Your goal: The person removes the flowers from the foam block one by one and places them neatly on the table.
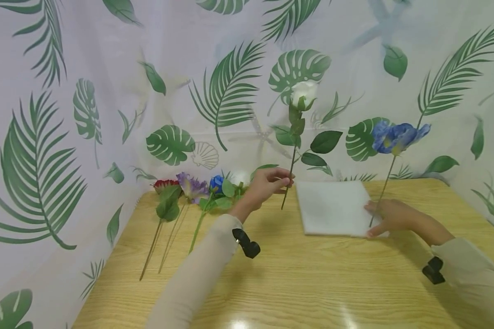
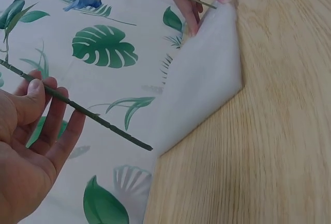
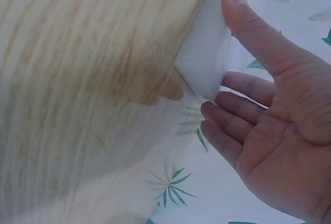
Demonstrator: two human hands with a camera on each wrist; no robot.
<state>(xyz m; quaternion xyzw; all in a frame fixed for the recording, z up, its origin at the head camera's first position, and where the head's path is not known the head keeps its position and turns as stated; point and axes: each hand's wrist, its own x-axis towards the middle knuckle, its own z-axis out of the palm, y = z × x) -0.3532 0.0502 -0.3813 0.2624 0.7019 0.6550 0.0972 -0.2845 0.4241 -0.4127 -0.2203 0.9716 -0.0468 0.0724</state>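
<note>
A white rose (image 1: 303, 95) with dark green leaves is held upright by my left hand (image 1: 267, 185), which pinches its stem (image 2: 98, 119) between thumb and fingers. The stem's lower end hangs free by the near corner of a white foam slab (image 1: 331, 205). A blue flower (image 1: 399, 137) stands slightly tilted at the slab's right side, the foot of its thin stem meeting the white surface. Around that foot, my right hand (image 1: 395, 214) spreads its thumb and loosely straight fingers (image 3: 232, 123) at the slab's edge.
Several flowers lie on the wooden table (image 1: 271, 283) at the left: a red one (image 1: 164, 183), a purple one (image 1: 193, 188) and a blue rose (image 1: 216, 183), stems toward me. A leaf-patterned curtain (image 1: 230, 91) hangs behind the table.
</note>
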